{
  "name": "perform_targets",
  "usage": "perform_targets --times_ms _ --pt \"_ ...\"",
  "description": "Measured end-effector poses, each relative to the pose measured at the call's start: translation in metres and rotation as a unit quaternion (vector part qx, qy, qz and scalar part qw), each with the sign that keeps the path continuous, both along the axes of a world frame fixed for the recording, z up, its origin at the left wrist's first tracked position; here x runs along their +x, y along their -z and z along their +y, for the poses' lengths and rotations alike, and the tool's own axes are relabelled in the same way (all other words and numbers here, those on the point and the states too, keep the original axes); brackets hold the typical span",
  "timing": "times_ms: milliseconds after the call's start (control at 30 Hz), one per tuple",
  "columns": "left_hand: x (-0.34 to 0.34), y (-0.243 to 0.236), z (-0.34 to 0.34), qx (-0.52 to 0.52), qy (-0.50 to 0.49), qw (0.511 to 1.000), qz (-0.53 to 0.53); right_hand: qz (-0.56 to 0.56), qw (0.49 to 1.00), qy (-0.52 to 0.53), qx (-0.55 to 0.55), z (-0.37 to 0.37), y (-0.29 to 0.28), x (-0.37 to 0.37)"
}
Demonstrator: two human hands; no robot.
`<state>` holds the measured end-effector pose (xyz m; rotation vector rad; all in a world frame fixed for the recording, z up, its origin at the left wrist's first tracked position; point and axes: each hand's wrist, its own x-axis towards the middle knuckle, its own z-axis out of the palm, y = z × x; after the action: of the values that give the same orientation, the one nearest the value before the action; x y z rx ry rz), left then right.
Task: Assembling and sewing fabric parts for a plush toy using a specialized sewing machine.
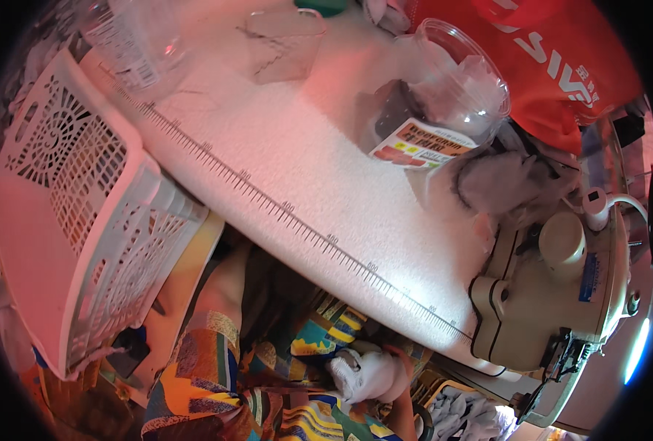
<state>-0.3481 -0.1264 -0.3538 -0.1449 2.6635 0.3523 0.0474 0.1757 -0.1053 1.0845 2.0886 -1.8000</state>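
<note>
White cloth (348, 376) bunches at the right hand (400, 375), six o'clock – finger grip unclear, left hand hidden. It lies off the sewing machine (536, 309), four o'clock – how much is sewn, I cannot tell.

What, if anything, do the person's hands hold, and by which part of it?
That cannot be told: the right hand, low over the patterned clothing, shows too unclearly, and the left hand is not visible.

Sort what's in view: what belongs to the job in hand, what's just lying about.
Likely part of the job: pale bundle at the right hand, beige sewing machine, grey cloth beside it.

Probably just lying about: red bag, clear plastic tub, white openwork basket.
</note>
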Motion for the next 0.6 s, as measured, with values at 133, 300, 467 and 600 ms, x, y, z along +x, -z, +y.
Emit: perform_targets --times_ms 133,300,467,600 --pt "-0.015 0.010 -0.002 -0.012 -0.040 0.999 -0.009 -0.001 1.000 -0.011 -0.004 -0.004 0.008 0.001" --pt "-0.028 0.017 0.005 -0.006 -0.062 0.998 -0.019 -0.004 1.000 -0.006 -0.012 -0.020 0.015 -0.003" --pt "-0.034 0.016 0.004 0.003 -0.078 0.997 -0.016 0.018 1.000 -0.005 -0.005 -0.021 0.019 0.004" --pt "-0.040 0.015 0.004 0.017 -0.093 0.995 -0.009 0.060 0.998 -0.011 0.035 -0.008 0.017 0.020"
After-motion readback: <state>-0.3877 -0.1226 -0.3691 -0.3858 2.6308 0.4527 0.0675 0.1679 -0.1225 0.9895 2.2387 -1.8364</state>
